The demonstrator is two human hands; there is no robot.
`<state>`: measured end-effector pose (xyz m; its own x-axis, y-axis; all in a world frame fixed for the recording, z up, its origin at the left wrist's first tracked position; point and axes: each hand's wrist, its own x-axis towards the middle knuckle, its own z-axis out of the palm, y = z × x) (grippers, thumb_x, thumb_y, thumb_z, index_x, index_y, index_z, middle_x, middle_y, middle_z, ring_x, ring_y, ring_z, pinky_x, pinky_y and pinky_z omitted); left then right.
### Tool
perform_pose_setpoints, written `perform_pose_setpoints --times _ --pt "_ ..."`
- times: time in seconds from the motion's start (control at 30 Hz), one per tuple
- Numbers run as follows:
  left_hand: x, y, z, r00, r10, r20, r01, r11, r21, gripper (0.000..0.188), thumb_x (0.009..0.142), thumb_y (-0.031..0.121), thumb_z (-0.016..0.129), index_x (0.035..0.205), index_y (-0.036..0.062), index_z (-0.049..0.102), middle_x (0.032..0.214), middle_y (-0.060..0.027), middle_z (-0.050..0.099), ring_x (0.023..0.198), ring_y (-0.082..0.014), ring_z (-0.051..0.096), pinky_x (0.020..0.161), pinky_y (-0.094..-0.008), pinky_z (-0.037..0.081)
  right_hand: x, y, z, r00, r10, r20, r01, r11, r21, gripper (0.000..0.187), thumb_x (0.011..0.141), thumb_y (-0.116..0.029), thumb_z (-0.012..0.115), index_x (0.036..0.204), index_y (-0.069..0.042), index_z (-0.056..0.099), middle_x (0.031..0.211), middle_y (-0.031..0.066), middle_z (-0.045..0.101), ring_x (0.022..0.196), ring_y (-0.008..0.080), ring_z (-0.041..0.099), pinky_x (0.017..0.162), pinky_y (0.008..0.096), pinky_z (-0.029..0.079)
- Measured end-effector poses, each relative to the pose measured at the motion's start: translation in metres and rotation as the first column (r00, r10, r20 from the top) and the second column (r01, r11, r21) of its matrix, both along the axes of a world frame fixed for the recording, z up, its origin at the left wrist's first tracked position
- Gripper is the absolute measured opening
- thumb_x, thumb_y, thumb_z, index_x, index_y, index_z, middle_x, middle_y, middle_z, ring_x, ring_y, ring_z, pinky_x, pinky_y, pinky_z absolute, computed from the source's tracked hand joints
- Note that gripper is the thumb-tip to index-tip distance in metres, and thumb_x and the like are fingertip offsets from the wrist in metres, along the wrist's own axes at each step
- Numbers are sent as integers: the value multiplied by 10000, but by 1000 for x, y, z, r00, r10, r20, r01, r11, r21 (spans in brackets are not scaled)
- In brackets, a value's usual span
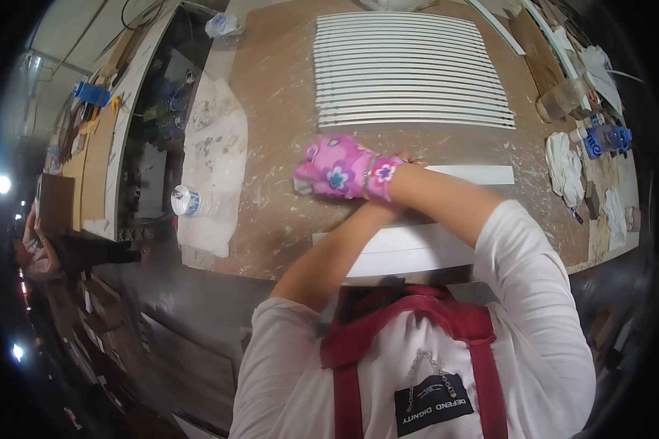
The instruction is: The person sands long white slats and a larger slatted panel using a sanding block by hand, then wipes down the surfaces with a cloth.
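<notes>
My forearms cross over the table, the right one on top. A pink flowered cloth covering with a gathered cuff hides my right hand [334, 168]. The hand looks rounded and closed, and whatever it may hold is out of sight. Below it my left forearm passes under the right wrist. Only a few fingertips of my left hand [411, 156] show beyond that wrist, beside a white strip [476, 175]; their grip is hidden. White flat boards [410, 250] lie at the near edge, partly under my arms. Past my hands is a panel of many parallel white slats [410, 73].
The brown work table [271, 95] is scuffed. On its left lie a stained white sheet [220, 146] and a white tub [187, 200]. A blue-labelled bottle [606, 140] and white cloth [564, 168] sit at right. Another person [36, 252] handles a box at far left.
</notes>
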<state>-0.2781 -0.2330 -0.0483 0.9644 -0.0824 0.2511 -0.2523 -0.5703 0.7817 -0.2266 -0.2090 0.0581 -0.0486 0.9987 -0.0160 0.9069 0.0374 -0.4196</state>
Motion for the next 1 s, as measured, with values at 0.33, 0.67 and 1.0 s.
perform_pose_setpoints --times 0.33,0.67,1.0 --pt "12 1 22 985 91 149 -107 988 107 314 890 222 571 1153 55 532 1185 -136 567 1118 -300 513 954 -393 407 35 19 1 967 -211 139 216 976 -16 269 834 -228 593 1070 -106 639 989 94 623 806 268 644 669 384 533" --pt "19 13 13 975 163 153 -178 980 92 334 897 138 497 1223 82 541 1213 -119 570 1148 -273 528 985 -415 404 25 3 38 976 -215 40 213 976 51 413 870 -247 588 1241 -75 534 1050 140 569 944 315 584 814 394 496" --pt "16 9 -7 998 17 68 -8 993 -122 379 888 163 511 1242 28 513 1207 -155 530 1125 -301 493 964 -401 401 16 43 14 782 -19 623 107 989 -105 112 826 -173 557 884 -162 653 904 59 606 795 239 630 615 345 520"
